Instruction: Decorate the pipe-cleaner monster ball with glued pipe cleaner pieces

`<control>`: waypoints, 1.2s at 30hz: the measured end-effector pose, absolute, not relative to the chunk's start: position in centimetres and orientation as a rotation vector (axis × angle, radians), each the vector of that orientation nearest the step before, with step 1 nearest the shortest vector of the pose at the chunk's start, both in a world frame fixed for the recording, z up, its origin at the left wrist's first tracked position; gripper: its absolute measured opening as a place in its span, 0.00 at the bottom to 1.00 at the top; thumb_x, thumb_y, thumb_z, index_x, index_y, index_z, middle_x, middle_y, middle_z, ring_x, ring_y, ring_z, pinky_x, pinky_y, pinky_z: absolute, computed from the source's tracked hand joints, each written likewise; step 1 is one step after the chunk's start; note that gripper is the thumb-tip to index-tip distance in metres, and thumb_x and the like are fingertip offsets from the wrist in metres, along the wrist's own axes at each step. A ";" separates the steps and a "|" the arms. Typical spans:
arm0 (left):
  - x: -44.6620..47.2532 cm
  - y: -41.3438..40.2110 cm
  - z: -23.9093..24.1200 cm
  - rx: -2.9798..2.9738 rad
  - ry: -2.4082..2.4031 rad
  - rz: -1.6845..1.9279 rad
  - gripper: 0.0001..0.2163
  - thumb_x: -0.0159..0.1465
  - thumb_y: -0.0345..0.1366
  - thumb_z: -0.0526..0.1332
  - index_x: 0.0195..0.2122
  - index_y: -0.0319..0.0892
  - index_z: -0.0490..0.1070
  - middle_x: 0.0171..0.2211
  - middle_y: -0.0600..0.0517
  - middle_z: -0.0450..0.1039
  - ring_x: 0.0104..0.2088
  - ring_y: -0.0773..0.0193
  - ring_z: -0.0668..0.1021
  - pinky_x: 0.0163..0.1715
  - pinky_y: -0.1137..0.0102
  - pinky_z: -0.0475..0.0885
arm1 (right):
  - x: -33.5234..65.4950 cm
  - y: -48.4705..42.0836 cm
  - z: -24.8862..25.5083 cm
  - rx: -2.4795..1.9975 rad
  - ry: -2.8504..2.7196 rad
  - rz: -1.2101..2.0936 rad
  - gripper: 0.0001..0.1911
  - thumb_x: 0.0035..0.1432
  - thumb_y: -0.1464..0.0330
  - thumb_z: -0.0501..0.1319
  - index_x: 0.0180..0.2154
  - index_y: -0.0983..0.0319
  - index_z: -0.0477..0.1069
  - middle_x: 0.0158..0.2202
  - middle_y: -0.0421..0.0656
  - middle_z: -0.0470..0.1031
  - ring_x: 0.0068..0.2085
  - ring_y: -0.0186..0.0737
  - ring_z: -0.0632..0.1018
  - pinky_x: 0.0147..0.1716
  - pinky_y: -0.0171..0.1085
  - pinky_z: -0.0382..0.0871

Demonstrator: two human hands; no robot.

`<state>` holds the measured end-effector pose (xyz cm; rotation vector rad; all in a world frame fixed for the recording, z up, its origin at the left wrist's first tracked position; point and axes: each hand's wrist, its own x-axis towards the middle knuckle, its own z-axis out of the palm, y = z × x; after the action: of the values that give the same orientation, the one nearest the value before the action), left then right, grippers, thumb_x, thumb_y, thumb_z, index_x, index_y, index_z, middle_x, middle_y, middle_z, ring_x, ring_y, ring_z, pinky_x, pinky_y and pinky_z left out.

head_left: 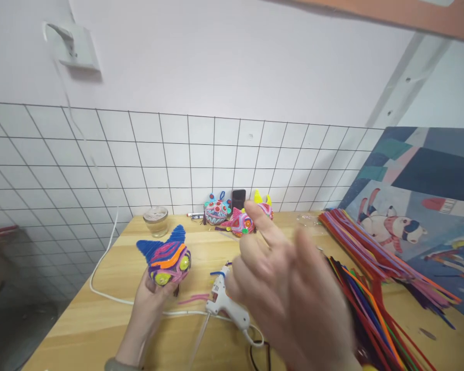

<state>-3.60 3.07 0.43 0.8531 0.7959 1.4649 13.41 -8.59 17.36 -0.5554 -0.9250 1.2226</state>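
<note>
In my left hand (150,299) is a pipe-cleaner craft animal (170,265) with blue ears, yellow eyes and pink, purple and orange stripes. My fingers wrap its underside and it is held up over the table. My right hand (282,283) is raised close to the camera, partly blurred. Its index finger and thumb stretch out, the other fingers curl, and nothing shows in it. Behind it on the table lies a white glue gun (226,304), partly covered by the hand. Pink pipe cleaner pieces (193,299) lie between the two hands.
At the back stand a round craft animal (216,210), a pink one (240,221), a phone (238,197) and a glass cup (155,221). Pipe-cleaner bundles (355,247) fill the right side beside a painted picture (413,206). A white cord (100,291) crosses the wooden table (81,330).
</note>
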 end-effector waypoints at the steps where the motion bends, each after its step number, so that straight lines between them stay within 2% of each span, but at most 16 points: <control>1: -3.7 2.9 0.3 0.816 0.771 1.447 0.31 0.34 0.34 0.76 0.43 0.42 0.72 0.40 0.47 0.79 0.41 0.54 0.79 0.45 0.63 0.73 | 13.7 -6.6 16.2 -0.539 -0.818 1.248 0.19 0.58 0.53 0.53 0.48 0.53 0.66 0.23 0.34 0.62 0.18 0.28 0.62 0.21 0.33 0.59; 3: -3.7 2.3 0.1 0.734 0.651 1.434 0.32 0.38 0.38 0.75 0.47 0.43 0.71 0.44 0.45 0.77 0.45 0.51 0.77 0.47 0.61 0.72 | 14.2 -2.7 13.0 -0.677 -0.738 1.244 0.19 0.52 0.59 0.62 0.46 0.55 0.66 0.27 0.35 0.66 0.24 0.29 0.67 0.25 0.32 0.60; 5: -3.8 1.7 0.0 0.665 0.488 1.376 0.30 0.44 0.44 0.72 0.50 0.46 0.71 0.46 0.45 0.76 0.46 0.50 0.77 0.47 0.60 0.72 | 14.1 0.3 9.5 -0.856 -0.791 1.279 0.20 0.48 0.61 0.66 0.43 0.58 0.67 0.32 0.37 0.70 0.29 0.30 0.71 0.30 0.32 0.62; 8: -3.9 1.1 0.1 0.630 0.170 1.159 0.26 0.53 0.51 0.63 0.51 0.47 0.70 0.51 0.45 0.73 0.51 0.50 0.74 0.50 0.61 0.69 | 12.8 2.1 5.8 -0.895 -0.899 1.379 0.20 0.49 0.56 0.65 0.41 0.60 0.69 0.37 0.41 0.73 0.39 0.34 0.73 0.40 0.34 0.63; 10: -4.0 1.0 0.3 0.646 -0.029 1.064 0.27 0.57 0.54 0.57 0.52 0.44 0.70 0.53 0.44 0.71 0.53 0.50 0.72 0.52 0.61 0.67 | 11.6 2.1 4.9 -0.871 -1.027 1.487 0.22 0.50 0.50 0.61 0.38 0.61 0.71 0.33 0.42 0.73 0.35 0.36 0.74 0.39 0.36 0.65; 13: -4.1 1.0 0.7 0.688 -0.228 1.013 0.30 0.61 0.56 0.48 0.55 0.40 0.68 0.54 0.42 0.69 0.53 0.50 0.72 0.54 0.61 0.65 | 10.5 1.5 4.9 -0.851 -1.216 1.612 0.26 0.50 0.44 0.58 0.32 0.61 0.72 0.24 0.39 0.70 0.26 0.35 0.71 0.29 0.35 0.66; 15: -4.2 1.0 0.8 0.717 -0.291 0.988 0.32 0.62 0.56 0.44 0.56 0.39 0.66 0.55 0.41 0.67 0.53 0.50 0.72 0.55 0.59 0.64 | 10.5 1.4 4.9 -0.860 -1.312 1.654 0.27 0.48 0.43 0.58 0.31 0.60 0.71 0.23 0.37 0.70 0.24 0.34 0.69 0.25 0.34 0.64; 19: -4.1 0.9 0.9 0.753 -0.318 0.939 0.36 0.62 0.58 0.37 0.58 0.36 0.64 0.57 0.39 0.65 0.53 0.49 0.72 0.57 0.56 0.60 | 11.3 1.6 4.3 -0.918 -1.439 1.725 0.35 0.48 0.36 0.47 0.28 0.62 0.68 0.18 0.36 0.65 0.19 0.31 0.66 0.17 0.31 0.56; 22: -4.0 0.8 1.0 0.754 -0.317 0.942 0.39 0.60 0.60 0.33 0.58 0.36 0.63 0.55 0.38 0.68 0.55 0.50 0.70 0.58 0.55 0.58 | 11.9 1.8 3.8 -0.976 -1.486 1.742 0.38 0.50 0.36 0.40 0.27 0.62 0.67 0.16 0.34 0.62 0.16 0.29 0.61 0.14 0.30 0.50; 24: -4.1 1.0 1.1 0.738 -0.320 0.947 0.40 0.59 0.61 0.31 0.58 0.38 0.63 0.54 0.39 0.70 0.55 0.52 0.71 0.57 0.55 0.58 | 12.3 1.9 3.8 -0.998 -1.514 1.729 0.36 0.52 0.38 0.42 0.27 0.63 0.67 0.15 0.33 0.58 0.15 0.27 0.57 0.15 0.30 0.50; 26: -4.3 1.3 1.1 0.711 -0.340 0.942 0.42 0.58 0.61 0.29 0.58 0.39 0.62 0.53 0.40 0.70 0.53 0.53 0.72 0.56 0.56 0.61 | 12.7 1.9 4.0 -1.009 -1.540 1.709 0.31 0.53 0.40 0.49 0.24 0.62 0.66 0.13 0.30 0.54 0.15 0.26 0.54 0.15 0.30 0.49; 29: -4.8 1.7 0.9 0.659 -0.359 0.908 0.43 0.57 0.63 0.31 0.58 0.37 0.63 0.54 0.39 0.69 0.51 0.55 0.74 0.50 0.63 0.68 | 13.5 1.9 4.7 -1.008 -1.552 1.681 0.26 0.49 0.46 0.60 0.19 0.61 0.61 0.13 0.29 0.51 0.15 0.25 0.51 0.15 0.30 0.45; 33: -5.4 1.4 0.9 0.449 -0.163 0.912 0.36 0.57 0.64 0.44 0.51 0.39 0.70 0.47 0.42 0.75 0.41 0.63 0.79 0.40 0.73 0.73 | 14.0 1.8 5.7 -1.010 -1.493 1.622 0.24 0.52 0.49 0.59 0.19 0.60 0.58 0.13 0.28 0.48 0.16 0.25 0.48 0.16 0.30 0.41; 34: -5.5 1.2 1.0 0.385 -0.082 0.925 0.34 0.56 0.63 0.48 0.49 0.40 0.71 0.44 0.43 0.77 0.37 0.64 0.80 0.37 0.74 0.73 | 13.9 1.8 5.9 -1.014 -1.473 1.592 0.22 0.53 0.50 0.59 0.21 0.61 0.60 0.15 0.28 0.50 0.16 0.25 0.50 0.16 0.30 0.42; 36: -5.5 0.8 1.3 0.288 0.075 0.971 0.31 0.54 0.62 0.54 0.46 0.41 0.73 0.37 0.45 0.79 0.29 0.66 0.78 0.27 0.76 0.73 | 13.5 1.7 6.2 -1.027 -1.443 1.544 0.15 0.53 0.55 0.60 0.29 0.61 0.65 0.21 0.31 0.61 0.17 0.24 0.55 0.17 0.29 0.47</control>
<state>-5.47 0.77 1.35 0.2877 0.0753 0.9706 13.47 1.67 6.24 -1.0269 -1.4435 1.5437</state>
